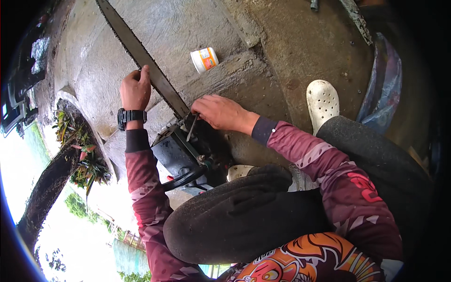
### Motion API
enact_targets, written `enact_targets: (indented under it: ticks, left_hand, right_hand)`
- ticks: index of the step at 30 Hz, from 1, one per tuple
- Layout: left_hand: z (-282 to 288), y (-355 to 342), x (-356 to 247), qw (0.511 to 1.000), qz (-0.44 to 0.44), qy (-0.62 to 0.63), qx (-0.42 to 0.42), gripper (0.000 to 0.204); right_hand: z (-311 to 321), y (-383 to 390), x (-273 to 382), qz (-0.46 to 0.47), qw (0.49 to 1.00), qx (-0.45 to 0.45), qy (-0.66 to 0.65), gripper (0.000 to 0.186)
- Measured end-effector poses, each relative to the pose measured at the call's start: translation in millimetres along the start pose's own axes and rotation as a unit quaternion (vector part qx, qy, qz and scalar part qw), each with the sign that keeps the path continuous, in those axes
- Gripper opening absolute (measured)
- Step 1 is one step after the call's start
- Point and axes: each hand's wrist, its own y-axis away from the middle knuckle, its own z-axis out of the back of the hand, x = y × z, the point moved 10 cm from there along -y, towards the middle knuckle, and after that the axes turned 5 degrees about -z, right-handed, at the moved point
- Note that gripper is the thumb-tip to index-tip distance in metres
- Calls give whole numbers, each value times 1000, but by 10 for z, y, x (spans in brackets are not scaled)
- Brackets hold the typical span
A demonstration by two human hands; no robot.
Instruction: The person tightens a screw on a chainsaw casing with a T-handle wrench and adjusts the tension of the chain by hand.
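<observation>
A chainsaw [170,149] with a dark, wet-looking body rests on the concrete in front of my knees. Its long guide bar [136,49], edged with the chain, points to the far left. My left hand [136,89] is closed at the bar's left edge about midway along, thumb up against it; its curled fingertips are partly hidden. At the bar's base, my right hand [218,112] pinches a slim metal tool [192,129] whose shaft slants down over the saw body. Its exact kind is unclear, and the fingers cover its upper end.
A white tub with an orange label [204,59] lies tipped on the concrete beyond my right hand. My white clog [322,101] is at the right, near a crumpled plastic sheet [383,89]. Plants and a trunk [54,183] stand left; raised concrete ridges cross the ground.
</observation>
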Motion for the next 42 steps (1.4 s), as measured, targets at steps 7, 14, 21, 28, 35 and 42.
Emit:
enact_targets:
  ticks: [7, 14, 21, 28, 35, 42]
  left_hand:
    - [-126, -503, 168, 996, 53, 6, 69, 64]
    - [-272, -531, 45, 955, -233, -182, 16, 31]
    - [-222, -538, -59, 945, -235, -223, 39, 17]
    - [-301, -567, 9, 942, -231, -239, 44, 16]
    - [-110, -500, 94, 976, -140, -166, 34, 15]
    - [-181, -490, -42, 949, -212, -232, 31, 18]
  right_hand:
    - [-43, 28, -16, 35, 999, -15, -14, 22]
    - [-141, -15, 11, 75, 997, -9, 8, 26]
    - [-30, 12, 64, 92, 994, -58, -15, 30]
    - [-40, -4, 64, 89, 993, -72, -12, 31]
    - [-67, -109, 129, 88, 993, -70, 28, 31]
    - [-83, -137, 5, -60, 993, -101, 13, 29]
